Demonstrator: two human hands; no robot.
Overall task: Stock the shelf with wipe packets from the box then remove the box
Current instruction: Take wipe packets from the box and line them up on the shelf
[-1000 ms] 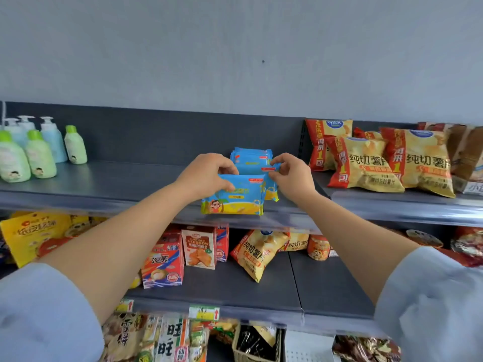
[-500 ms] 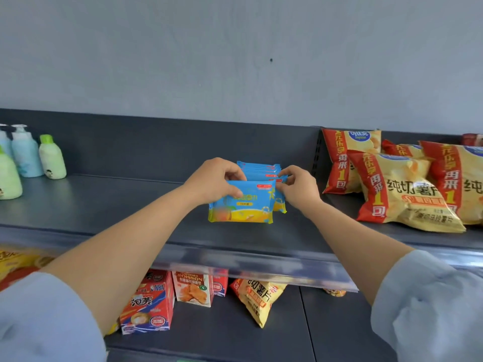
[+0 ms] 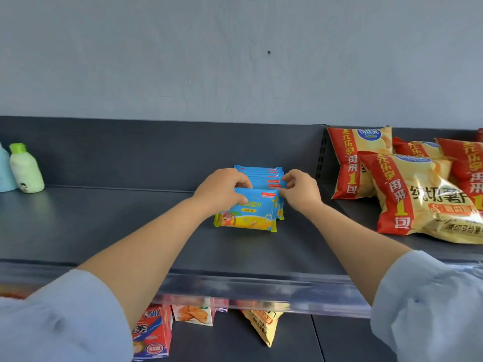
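A row of several blue and yellow wipe packets (image 3: 251, 212) stands upright on the dark grey top shelf (image 3: 104, 226), near its middle. My left hand (image 3: 222, 190) grips the left top edge of the front packets, thumb on the front face. My right hand (image 3: 300, 189) pinches their right top corner. The packets' lower edges rest on the shelf. The box is out of sight.
Red and yellow chip bags (image 3: 418, 194) lie on the shelf just right of the packets. A green bottle (image 3: 26, 169) and a blue bottle (image 3: 4, 171) stand at far left. A clear price rail (image 3: 235, 286) fronts the shelf; snack boxes (image 3: 154, 333) sit below.
The packets have moved from the shelf's front edge deeper onto the shelf and now rest on it. My view has risen and come closer; both hands keep their hold.
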